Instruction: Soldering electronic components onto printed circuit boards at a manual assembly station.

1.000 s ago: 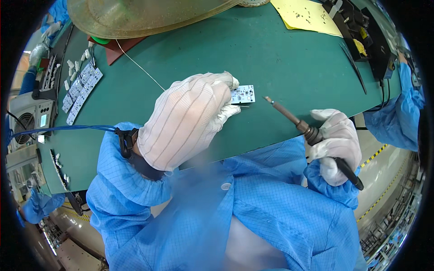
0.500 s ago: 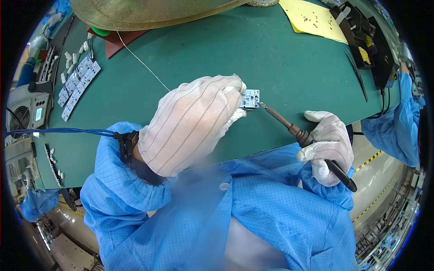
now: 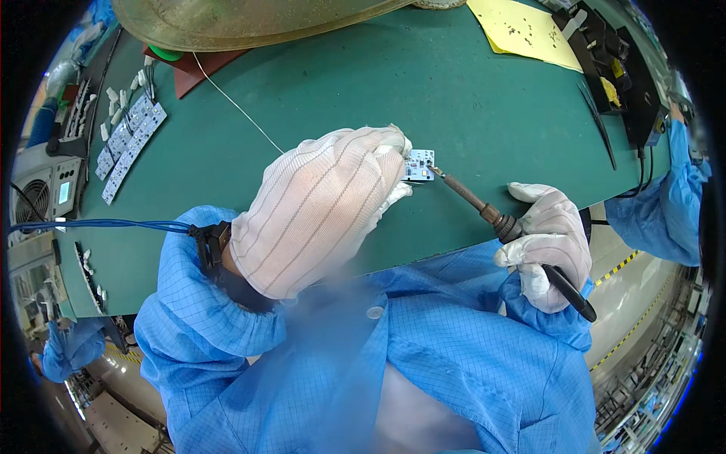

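Over the green table [image 3: 325,91]: held up near the middle, the small white board [image 3: 420,163]. Left part covered by glove, right end peeking out. Flat, with straight edges and tiny dark bits on top, too small to name.
Left hand [image 3: 321,208]: curled, back up, pinching the small white board at its left end. Tucked mostly out of sight underneath, so cannot tell each finger's place. Dressed in a knit glove with thin grey stripes.
Right hand [image 3: 556,242]: wrapped round the soldering iron [image 3: 473,197]. Hiding the middle of the handle.
Soldering iron: brown, worn metal rod, thick ringed collar, smooth black end. Tip at the board's right edge; cannot tell if touching or just beside.
Pale wire [image 3: 236,107]: thin as string, lost behind the striped glove.
Big round cover [image 3: 257,30]: dull, brassy and scuffed, cut off at the top.
Strip boards [image 3: 134,147]: long and flat, with white plugs and dark wires.
Yellow sheet [image 3: 525,34]: dotted with dark crumbs, cut off at the top.
Blue coat [image 3: 461,340]: cloth with tiny squares, one round white button [image 3: 374,312]. Smudgy down the front.
Far right: another person's blue sleeve [image 3: 658,208], bent by the lens.
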`<move>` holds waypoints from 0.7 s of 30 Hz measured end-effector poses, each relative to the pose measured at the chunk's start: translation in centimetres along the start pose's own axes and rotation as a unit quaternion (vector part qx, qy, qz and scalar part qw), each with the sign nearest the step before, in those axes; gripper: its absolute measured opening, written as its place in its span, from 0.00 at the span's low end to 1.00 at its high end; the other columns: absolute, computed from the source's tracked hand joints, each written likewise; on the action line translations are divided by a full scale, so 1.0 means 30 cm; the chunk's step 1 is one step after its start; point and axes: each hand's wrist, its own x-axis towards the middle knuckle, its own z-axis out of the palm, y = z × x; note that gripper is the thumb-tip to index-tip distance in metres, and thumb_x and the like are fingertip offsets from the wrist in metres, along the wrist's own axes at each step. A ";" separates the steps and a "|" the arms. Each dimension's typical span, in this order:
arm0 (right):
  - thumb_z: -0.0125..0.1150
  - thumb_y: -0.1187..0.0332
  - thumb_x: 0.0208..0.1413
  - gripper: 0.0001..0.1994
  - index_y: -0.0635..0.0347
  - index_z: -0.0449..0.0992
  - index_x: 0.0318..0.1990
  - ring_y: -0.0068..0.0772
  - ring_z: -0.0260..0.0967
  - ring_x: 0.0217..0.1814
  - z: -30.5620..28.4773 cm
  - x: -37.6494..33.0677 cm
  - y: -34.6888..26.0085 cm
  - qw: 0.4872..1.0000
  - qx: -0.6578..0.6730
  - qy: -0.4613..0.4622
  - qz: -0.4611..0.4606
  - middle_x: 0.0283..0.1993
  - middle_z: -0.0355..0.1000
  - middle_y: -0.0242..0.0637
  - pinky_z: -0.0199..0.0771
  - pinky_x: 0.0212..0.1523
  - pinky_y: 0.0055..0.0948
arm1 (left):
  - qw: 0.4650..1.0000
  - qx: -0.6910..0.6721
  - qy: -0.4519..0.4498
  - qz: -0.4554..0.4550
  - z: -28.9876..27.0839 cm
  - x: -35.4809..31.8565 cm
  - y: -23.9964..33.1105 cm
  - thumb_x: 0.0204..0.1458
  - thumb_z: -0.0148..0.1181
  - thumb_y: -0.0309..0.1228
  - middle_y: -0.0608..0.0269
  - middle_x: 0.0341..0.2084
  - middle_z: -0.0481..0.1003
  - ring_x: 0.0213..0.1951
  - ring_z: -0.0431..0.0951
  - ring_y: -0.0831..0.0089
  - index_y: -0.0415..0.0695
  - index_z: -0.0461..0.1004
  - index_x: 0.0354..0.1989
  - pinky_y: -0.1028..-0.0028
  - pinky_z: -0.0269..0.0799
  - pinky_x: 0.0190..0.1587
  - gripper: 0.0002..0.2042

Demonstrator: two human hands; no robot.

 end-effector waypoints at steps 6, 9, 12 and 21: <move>0.60 0.60 0.57 0.10 0.56 0.80 0.31 0.29 0.64 0.27 0.006 -0.004 0.004 0.999 0.012 0.039 -0.006 0.27 0.74 0.28 0.75 0.49 0.50 | 0.999 -0.004 -0.038 -0.003 -0.016 0.023 0.013 0.45 0.67 0.27 0.60 0.42 0.78 0.44 0.78 0.62 0.41 0.71 0.31 0.67 0.73 0.43 0.10; 0.58 0.56 0.60 0.13 0.54 0.78 0.31 0.31 0.64 0.29 -0.017 -0.029 0.018 0.997 0.007 0.072 -0.024 0.26 0.71 0.27 0.76 0.47 0.52 | 0.998 -0.007 -0.052 -0.016 -0.024 0.027 0.021 0.45 0.67 0.27 0.60 0.42 0.78 0.44 0.78 0.62 0.42 0.71 0.31 0.66 0.74 0.43 0.10; 0.54 0.57 0.62 0.12 0.55 0.73 0.34 0.32 0.64 0.29 -0.038 -0.023 0.004 0.996 0.009 0.080 -0.034 0.26 0.73 0.28 0.77 0.44 0.54 | 1.000 -0.010 -0.028 0.010 -0.030 0.027 0.016 0.45 0.67 0.27 0.59 0.42 0.78 0.45 0.78 0.62 0.42 0.71 0.31 0.66 0.74 0.44 0.10; 0.50 0.41 0.59 0.28 0.59 0.71 0.22 0.34 0.64 0.24 -0.118 0.059 -0.003 0.974 0.086 0.202 -0.054 0.20 0.69 0.34 0.75 0.32 0.37 | 0.998 -0.037 -0.052 -0.010 -0.052 0.015 0.024 0.47 0.66 0.27 0.57 0.42 0.77 0.45 0.78 0.59 0.41 0.71 0.33 0.64 0.75 0.46 0.09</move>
